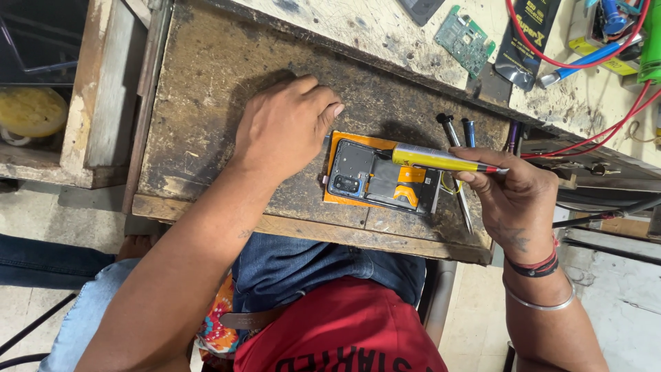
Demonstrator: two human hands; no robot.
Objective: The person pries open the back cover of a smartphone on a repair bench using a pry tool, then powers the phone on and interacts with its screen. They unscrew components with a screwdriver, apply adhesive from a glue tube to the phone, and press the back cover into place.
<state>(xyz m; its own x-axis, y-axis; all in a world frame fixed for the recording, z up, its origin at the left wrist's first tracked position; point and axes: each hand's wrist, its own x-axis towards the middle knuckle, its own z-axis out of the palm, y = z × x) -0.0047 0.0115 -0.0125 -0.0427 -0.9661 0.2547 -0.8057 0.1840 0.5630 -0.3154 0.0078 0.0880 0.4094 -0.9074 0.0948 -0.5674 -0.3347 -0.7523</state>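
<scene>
- Head view, looking straight down: the left hand (286, 127) lies knuckles up on the worn wooden bench (206, 89), fingers curled loosely, gripping nothing; its fingertips sit just left of the opened phone (382, 180), as if to steady it.
- The right hand (513, 200) pinches a yellow screwdriver (441, 160) near its red collar, held almost level, so the shaft crosses the phone's far edge and its tip points left over the dark inner frame.
- The phone lies flat near the bench's near edge, back cover off: black plastic frame, camera block at left, 1 orange flex strip in the middle, orange casing showing around the rim.
- 2 more drivers (458, 138) stand just right of it, within reach.
- A green circuit board (465, 40) rests far off on the scratched pale top.
</scene>
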